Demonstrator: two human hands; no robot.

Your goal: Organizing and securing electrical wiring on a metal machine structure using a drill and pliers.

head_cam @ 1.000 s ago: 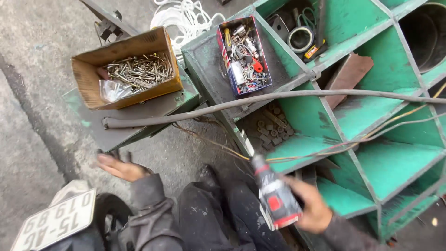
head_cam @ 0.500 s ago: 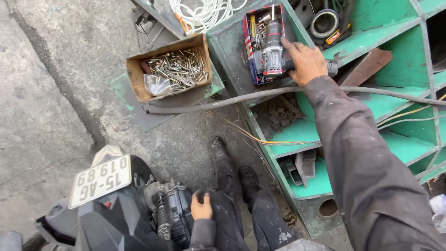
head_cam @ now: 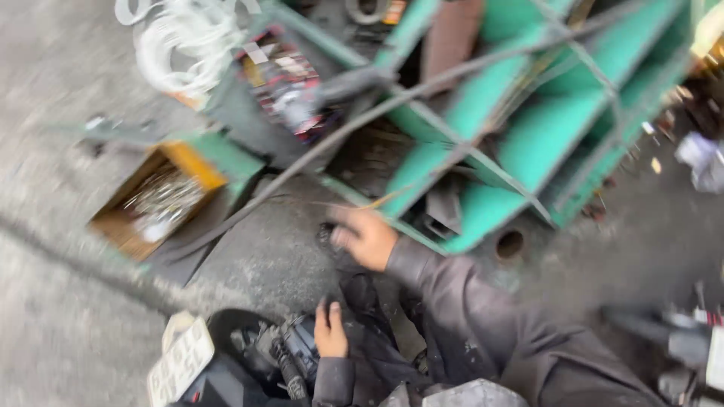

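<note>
Rough grey concrete floor point(head_cam: 68, 324), stained and gritty, fills the left of a motion-blurred head view, with a green-painted metal shelf rack point(head_cam: 528, 143) of slanted, boxy compartments tipped across the upper right. The person's right hand point(head_cam: 366, 237), sleeved in dull brown-grey cloth, hangs low at the rack's front edge with fingers curled loosely inward; the blur hides whether they hold anything. The left hand point(head_cam: 330, 332) lies flat, fingers together and extended, on the dark, ribbed engine housing point(head_cam: 290, 354) of a motorbike at the bottom of the frame, just beside a pale rectangular number plate point(head_cam: 179, 365). A shallow brown cardboard box point(head_cam: 154, 200) of shiny metal screws sits on the floor to the left, well apart from both hands. Above it, a red-edged tray point(head_cam: 283, 83) packed with small mixed hardware rests in an upper compartment, near a coil of white cord point(head_cam: 181, 41). A long, thin dark hose point(head_cam: 422, 90) runs diagonally across the rack. A round hole point(head_cam: 510, 244) pierces the rack's lower panel.
</note>
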